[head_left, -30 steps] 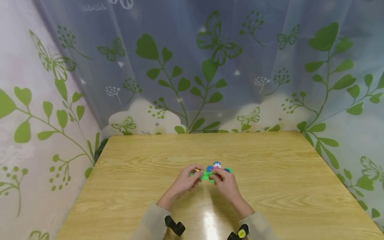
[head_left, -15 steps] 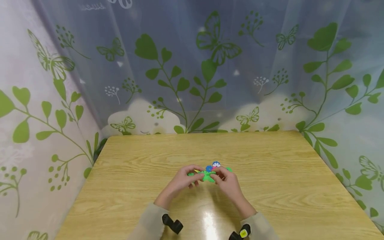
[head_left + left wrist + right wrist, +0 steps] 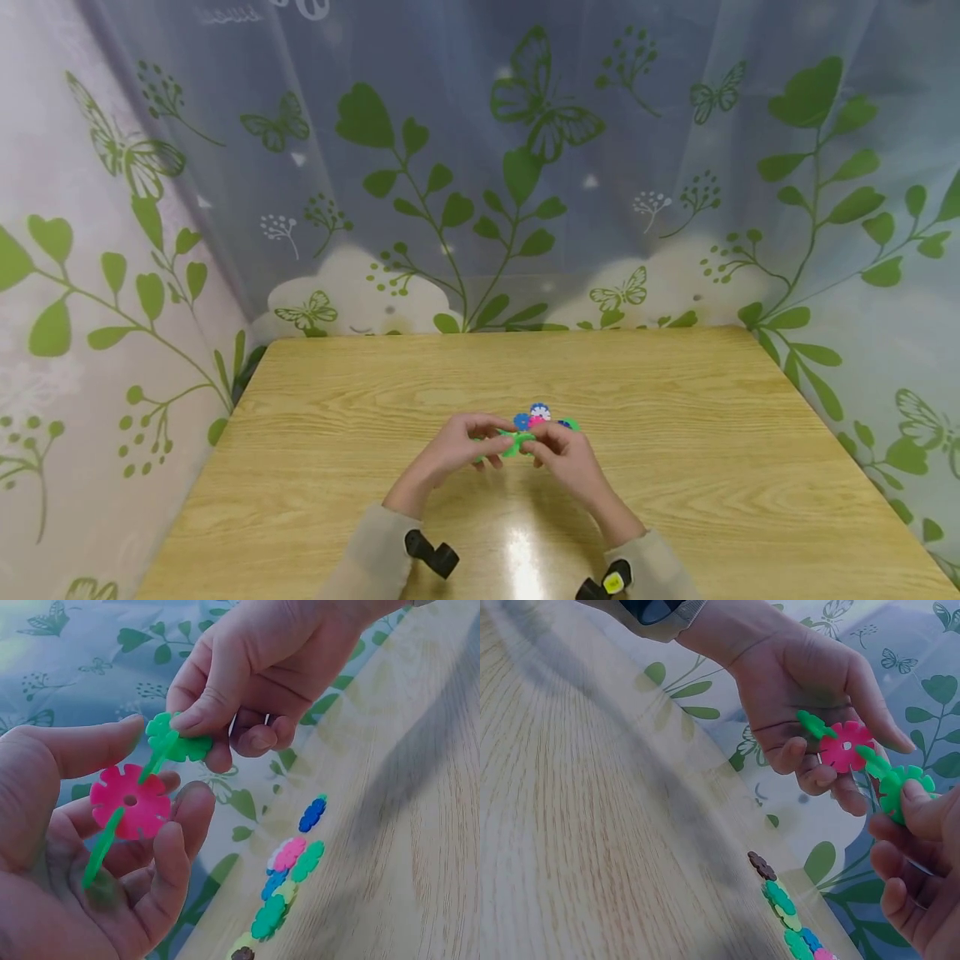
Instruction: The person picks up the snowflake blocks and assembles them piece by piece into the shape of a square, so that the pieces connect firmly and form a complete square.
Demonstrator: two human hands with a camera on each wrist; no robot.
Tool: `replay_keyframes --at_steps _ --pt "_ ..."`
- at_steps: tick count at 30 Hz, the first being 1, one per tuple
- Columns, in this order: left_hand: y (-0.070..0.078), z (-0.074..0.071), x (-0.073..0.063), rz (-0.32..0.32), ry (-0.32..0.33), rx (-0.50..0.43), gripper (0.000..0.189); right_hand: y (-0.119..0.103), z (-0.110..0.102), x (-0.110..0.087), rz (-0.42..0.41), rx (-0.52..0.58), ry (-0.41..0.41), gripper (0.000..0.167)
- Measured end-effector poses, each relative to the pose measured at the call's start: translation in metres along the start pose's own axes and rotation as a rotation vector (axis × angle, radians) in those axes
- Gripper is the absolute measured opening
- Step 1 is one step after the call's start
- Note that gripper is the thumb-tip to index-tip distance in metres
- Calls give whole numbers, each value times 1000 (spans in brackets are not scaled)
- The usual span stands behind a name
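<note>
In the left wrist view, my left hand [image 3: 45, 780] has its fingers curled behind a pink snowflake disc [image 3: 112, 791], with the thumb extended above it. One green snowflake disc [image 3: 101, 851] is slotted into the pink disc's lower edge and stands edge-on. Another narrow green disc [image 3: 154, 761] joins the upper edge. At its far end, a green disc [image 3: 191, 748] is pinched between thumb and forefinger of my right hand [image 3: 255, 667]. Both hands [image 3: 457, 448] meet over the table in the head view, where fingers hide most of the pieces.
A row of loose snowflake discs lies on the wooden table [image 3: 337, 400] beyond the hands, among them a dark blue one [image 3: 313, 815], a pink one [image 3: 289, 855] and a brown one [image 3: 761, 865]. A leaf-patterned curtain [image 3: 450, 167] encloses the table's far side.
My hands stay close together and shift only slightly. The green disc between them showed broadly half a second ago and is now tilted and more covered by fingers.
</note>
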State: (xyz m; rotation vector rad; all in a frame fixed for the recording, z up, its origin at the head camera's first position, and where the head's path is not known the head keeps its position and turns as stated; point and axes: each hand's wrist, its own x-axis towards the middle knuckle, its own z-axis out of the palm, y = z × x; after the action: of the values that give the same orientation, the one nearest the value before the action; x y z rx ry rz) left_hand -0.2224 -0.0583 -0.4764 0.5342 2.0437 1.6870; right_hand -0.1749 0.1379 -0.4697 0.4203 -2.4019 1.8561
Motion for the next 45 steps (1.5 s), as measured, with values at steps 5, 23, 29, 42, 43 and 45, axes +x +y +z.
replay_keyframes --at_steps 5,23,29,42,43,45 --pt "0 3 2 7 -3 2 31 -10 1 -1 14 -3 -22 4" --pt "-7 1 0 31 -32 -26 25 67 -33 10 127 -63 80 17" --pt "-7 1 -2 23 -32 -24 22 78 -47 19 178 -242 187 13" --pt "-2 0 -5 36 -8 -20 22 92 -44 39 152 -647 89 35" --pt "-6 0 -3 40 -7 -16 23 92 -43 39 158 -673 78 36" --pt "-6 0 -3 41 -7 -17 23 91 -41 39 186 -706 57 36"
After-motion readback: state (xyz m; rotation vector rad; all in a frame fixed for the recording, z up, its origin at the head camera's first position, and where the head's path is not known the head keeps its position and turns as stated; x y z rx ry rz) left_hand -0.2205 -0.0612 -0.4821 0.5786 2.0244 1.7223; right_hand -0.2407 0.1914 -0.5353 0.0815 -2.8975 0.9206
